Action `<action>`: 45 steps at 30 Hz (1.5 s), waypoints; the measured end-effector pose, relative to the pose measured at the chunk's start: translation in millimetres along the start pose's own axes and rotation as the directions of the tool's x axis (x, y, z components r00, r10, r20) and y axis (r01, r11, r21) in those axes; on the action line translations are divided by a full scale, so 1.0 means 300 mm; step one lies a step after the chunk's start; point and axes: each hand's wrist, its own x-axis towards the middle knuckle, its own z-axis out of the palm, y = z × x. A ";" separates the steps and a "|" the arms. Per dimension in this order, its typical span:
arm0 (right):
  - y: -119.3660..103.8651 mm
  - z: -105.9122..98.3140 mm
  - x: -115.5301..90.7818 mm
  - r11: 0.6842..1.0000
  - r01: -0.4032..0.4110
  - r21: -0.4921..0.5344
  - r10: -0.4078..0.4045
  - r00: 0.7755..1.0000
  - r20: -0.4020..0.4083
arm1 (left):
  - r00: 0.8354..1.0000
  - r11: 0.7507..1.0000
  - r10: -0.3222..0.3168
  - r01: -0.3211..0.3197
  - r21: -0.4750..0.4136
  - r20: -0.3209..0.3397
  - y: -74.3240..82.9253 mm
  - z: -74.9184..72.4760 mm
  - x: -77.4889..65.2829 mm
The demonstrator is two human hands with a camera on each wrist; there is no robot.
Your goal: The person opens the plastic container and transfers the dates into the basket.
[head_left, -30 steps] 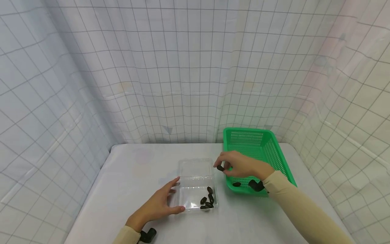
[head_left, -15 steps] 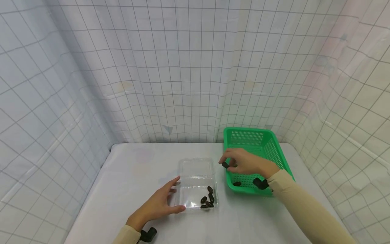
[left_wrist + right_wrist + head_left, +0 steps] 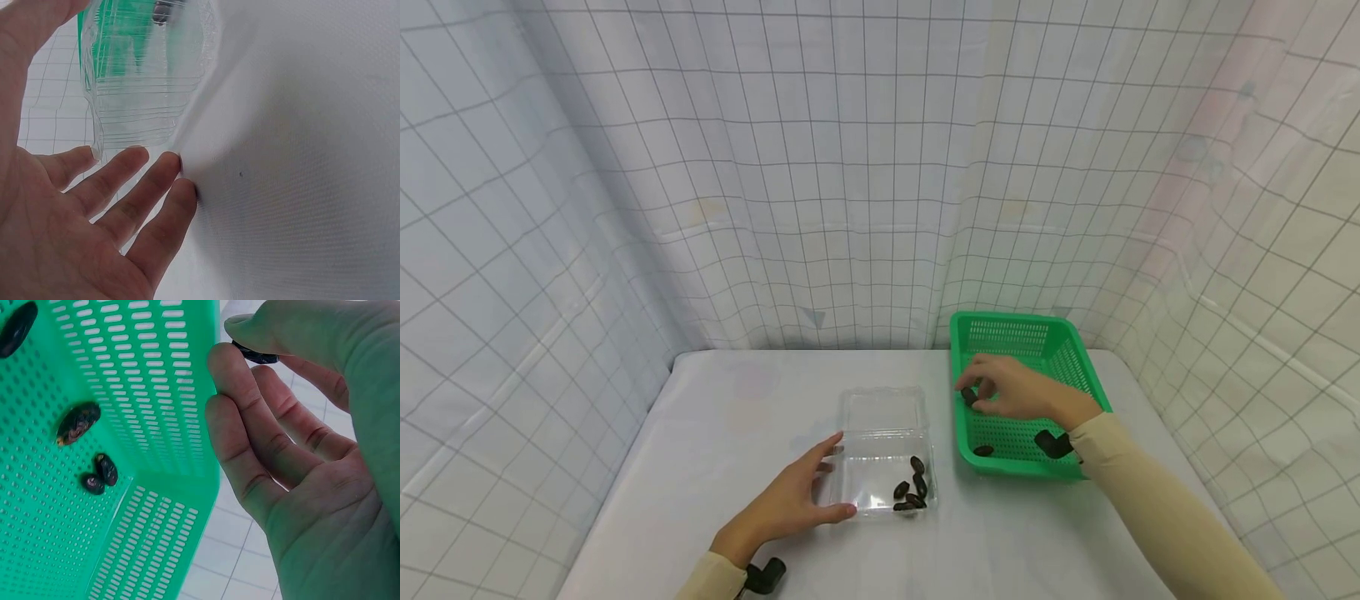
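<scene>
Pinches one date [image 3: 259, 358] in the right hand [image 3: 1011, 387] at the left rim of one green basket [image 3: 1007, 335], with four more dates [image 3: 78, 423] inside. Spreads the left hand [image 3: 786, 502], loose, left of one clear box [image 3: 868, 479] with five dates [image 3: 920, 485].

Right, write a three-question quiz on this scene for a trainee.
1. True or false: the lid of the clear container is open.
2. Which hand pinches a dark date at this moment? A) left; B) right; C) neither.
3. How many dates show inside the basket in the right wrist view?

Key: 1. True. 2. B, the right hand. 3. Four.
</scene>
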 end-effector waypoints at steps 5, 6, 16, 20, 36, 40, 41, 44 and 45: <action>0.036 -0.008 -0.005 1.000 -0.018 -0.001 0.018 1.000 -0.002 | 1.000 1.000 -0.006 0.006 -0.003 -0.002 -0.001 0.001 0.000; 0.043 -0.009 -0.005 1.000 -0.021 -0.004 0.021 1.000 -0.004 | 1.000 1.000 -0.007 0.007 -0.001 -0.003 -0.001 0.001 0.000; 0.106 -0.014 -0.015 0.995 -0.095 0.015 0.096 0.995 -0.006 | 1.000 1.000 -0.002 0.002 0.000 -0.008 -0.003 -0.001 -0.003; 0.129 -0.013 -0.019 0.990 -0.130 0.059 0.130 0.991 0.012 | 1.000 1.000 -0.005 0.005 0.003 -0.005 -0.002 -0.002 -0.006; 0.213 0.008 0.028 0.983 -0.179 0.051 0.176 0.983 0.060 | 1.000 1.000 0.011 -0.011 -0.020 -0.004 -0.005 -0.001 -0.007; 0.225 0.017 0.039 0.984 -0.174 0.036 0.171 0.983 0.070 | 1.000 1.000 0.010 -0.010 -0.019 -0.004 -0.004 -0.001 -0.009; 0.228 0.019 0.042 0.984 -0.178 0.031 0.175 0.982 0.074 | 1.000 1.000 0.011 -0.011 -0.019 -0.004 -0.002 -0.001 -0.010; 0.235 0.023 0.047 0.981 -0.191 0.030 0.188 0.978 0.085 | 1.000 1.000 0.014 -0.014 -0.016 -0.005 0.002 -0.001 -0.011; 0.236 0.024 0.048 0.981 -0.194 0.029 0.191 0.978 0.087 | 1.000 1.000 0.015 -0.015 -0.015 -0.006 0.004 -0.001 -0.012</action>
